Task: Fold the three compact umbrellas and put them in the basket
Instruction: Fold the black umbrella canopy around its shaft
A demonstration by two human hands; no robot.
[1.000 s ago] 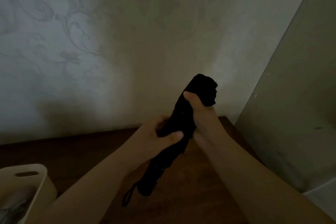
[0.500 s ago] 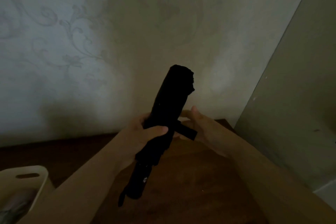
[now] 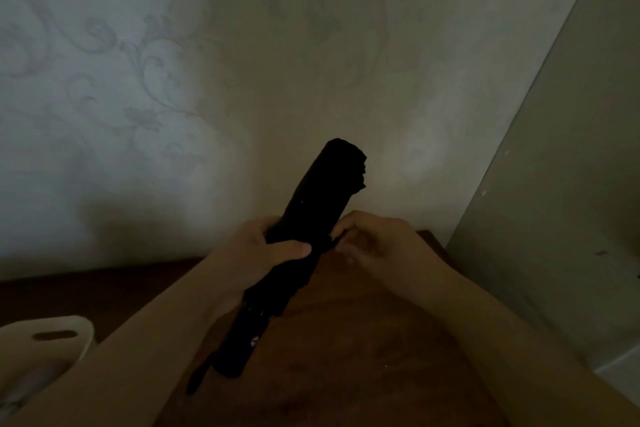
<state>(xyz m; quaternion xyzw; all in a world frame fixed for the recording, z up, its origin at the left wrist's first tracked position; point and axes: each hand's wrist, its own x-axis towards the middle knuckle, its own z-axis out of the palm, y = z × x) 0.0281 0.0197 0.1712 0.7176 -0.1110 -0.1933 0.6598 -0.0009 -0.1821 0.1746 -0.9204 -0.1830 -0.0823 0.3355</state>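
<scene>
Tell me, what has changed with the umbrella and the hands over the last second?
The right hand let go of the top of the umbrella, dropped to its middle and now pinches the strap there. The umbrella swung a bit more upright. The left hand kept its grip round the middle, and the basket stayed at lower left.
</scene>
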